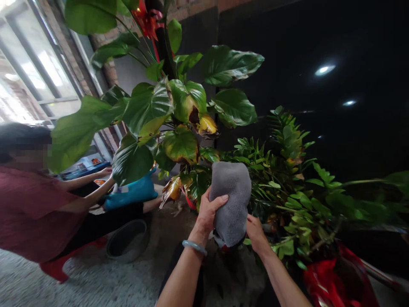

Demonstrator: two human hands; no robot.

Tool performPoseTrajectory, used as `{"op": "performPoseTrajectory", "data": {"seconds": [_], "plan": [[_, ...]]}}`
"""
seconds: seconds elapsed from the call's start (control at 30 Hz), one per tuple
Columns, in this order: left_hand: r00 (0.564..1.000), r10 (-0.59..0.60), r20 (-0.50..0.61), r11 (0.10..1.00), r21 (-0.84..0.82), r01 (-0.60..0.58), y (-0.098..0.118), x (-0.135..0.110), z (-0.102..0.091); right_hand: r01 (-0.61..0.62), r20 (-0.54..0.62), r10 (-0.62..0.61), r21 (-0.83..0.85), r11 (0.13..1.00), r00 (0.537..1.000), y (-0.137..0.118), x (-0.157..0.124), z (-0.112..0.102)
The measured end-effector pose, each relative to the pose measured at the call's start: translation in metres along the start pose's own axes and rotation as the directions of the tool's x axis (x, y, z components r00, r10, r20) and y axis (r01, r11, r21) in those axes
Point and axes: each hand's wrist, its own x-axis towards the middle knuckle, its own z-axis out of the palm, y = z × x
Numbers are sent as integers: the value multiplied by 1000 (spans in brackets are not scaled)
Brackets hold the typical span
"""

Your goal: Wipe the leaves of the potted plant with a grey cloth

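A grey plush cloth [232, 200] hangs in front of me, roughly upright and folded or bunched into a rounded block. My left hand [209, 209] is closed on its left side, thumb across the front and the other fingers behind it. At the cloth's lower right edge, my right hand [254, 230] is closed with bent fingers; the fingertips are partly hidden behind the cloth. A pale bangle [194, 246] circles my left wrist. Just beyond the cloth stands a large leafy plant [183, 143], some of its leaves yellow and brown at the edges.
On the left a person in a dark red shirt [35, 209] sits on a red stool [56, 268], arms reaching toward the plant. A dark bucket [128, 241] stands on the floor. More green plants [287, 179] and red wrapping [326, 277] are at the right, before a glossy black wall [361, 64].
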Motion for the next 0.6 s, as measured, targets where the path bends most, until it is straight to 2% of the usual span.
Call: {"op": "performPoseTrajectory", "data": {"seconds": [0.13,0.2,0.27,0.4,0.5,0.6], "plan": [[990,-125,-58,990,61,129,-13,-2,-13,-69,13,67,156,985,998,1,-18,-8],[983,-165,-83,985,44,169,-12,-4,-15,-96,13,95,217,971,995,6,-24,-11],[986,-149,-69,988,21,151,-5,-4,-9,-110,16,109,260,959,994,12,-27,-12],[997,-56,51,998,31,55,9,5,11,-104,19,103,327,939,995,24,-21,-12],[993,-70,100,989,134,56,-5,10,12,-89,2,95,373,924,996,32,-16,-16],[967,-230,108,948,251,197,-30,2,-4,-77,1,84,397,915,997,38,-14,-23]]}}
